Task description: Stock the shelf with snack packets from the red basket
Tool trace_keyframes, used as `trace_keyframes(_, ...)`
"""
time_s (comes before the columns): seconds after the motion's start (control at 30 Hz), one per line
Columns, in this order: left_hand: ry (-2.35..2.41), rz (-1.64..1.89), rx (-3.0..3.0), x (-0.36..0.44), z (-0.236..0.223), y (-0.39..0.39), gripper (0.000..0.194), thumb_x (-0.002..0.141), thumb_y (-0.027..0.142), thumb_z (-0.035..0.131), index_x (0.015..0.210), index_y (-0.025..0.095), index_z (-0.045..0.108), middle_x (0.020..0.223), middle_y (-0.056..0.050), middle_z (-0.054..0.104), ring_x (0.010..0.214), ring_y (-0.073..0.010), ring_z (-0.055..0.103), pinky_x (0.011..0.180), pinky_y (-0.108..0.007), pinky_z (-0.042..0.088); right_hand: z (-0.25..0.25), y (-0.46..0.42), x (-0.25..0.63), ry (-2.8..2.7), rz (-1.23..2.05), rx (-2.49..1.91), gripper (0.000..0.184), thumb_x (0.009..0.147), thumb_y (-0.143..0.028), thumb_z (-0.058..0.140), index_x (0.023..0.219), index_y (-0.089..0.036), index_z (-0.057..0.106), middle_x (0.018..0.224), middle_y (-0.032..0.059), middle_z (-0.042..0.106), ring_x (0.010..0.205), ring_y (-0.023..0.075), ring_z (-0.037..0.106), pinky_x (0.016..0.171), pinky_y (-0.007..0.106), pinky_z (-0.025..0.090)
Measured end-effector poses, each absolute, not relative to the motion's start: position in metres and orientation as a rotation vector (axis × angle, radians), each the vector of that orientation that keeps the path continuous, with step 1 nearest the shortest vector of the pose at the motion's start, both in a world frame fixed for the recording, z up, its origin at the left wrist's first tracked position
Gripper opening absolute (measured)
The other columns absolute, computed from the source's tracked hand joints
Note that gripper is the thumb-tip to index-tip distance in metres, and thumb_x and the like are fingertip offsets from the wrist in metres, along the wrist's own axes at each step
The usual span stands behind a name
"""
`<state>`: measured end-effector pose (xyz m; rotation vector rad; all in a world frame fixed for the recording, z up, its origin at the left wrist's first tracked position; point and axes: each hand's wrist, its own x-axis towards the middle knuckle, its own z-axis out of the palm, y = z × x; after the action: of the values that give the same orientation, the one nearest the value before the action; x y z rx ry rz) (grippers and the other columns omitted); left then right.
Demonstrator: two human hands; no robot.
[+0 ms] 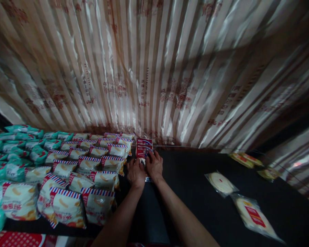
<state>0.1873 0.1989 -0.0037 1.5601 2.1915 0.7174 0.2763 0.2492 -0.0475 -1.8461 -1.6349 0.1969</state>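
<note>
Two dark red snack packets (144, 144) with white print lie one in front of the other at the back of the black table, close to the curtain. My left hand (136, 172) and my right hand (155, 166) are side by side on the nearer packet, one at each side, with fingers bent over it and thumbs close together. A shiny clear edge of the packet shows below my palms. Part of the packet is hidden under my fingers. To the left of my left hand stand rows of white snack bags (100, 204) with red and blue striped tops.
Teal bags (38, 154) fill the far left. At right lie a clear-wrapped round flat item (220, 182), a clear pack with a red label (254, 214) and yellowish packs (242, 160). A red basket (18, 239) is at front left. A striped curtain (154, 68) hangs behind the table.
</note>
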Motion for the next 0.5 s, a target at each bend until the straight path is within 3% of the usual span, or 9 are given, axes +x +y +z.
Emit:
trace_keyframes(0.27,2.185,0.752,1.593,0.1879,-0.0121,0.1976,0.036,0.086,0.018,0.043,0.119,0.018,0.059,0.124,-0.007,0.057,0.116,-0.0209,0.046,0.101,-0.029,0.035,-0.0511,0.2468,0.2746,-1.656,0.214,-1.812,0.035,0.084,-0.024,0.045,0.112,-0.014,0.064,0.125,0.0123,0.056,0.118,0.0222,0.048,0.101,0.034,0.033)
trace_keyframes(0.5,2.202,0.766,1.584,0.1871,-0.0149,0.2048,0.036,0.086,0.019,0.044,0.119,0.018,0.06,0.123,-0.007,0.057,0.115,-0.0223,0.046,0.102,-0.03,0.033,-0.0446,0.2526,0.2675,-1.679,0.219,-1.852,0.036,0.084,-0.019,0.043,0.114,-0.013,0.062,0.127,0.0148,0.054,0.122,0.0227,0.044,0.1,0.033,0.033)
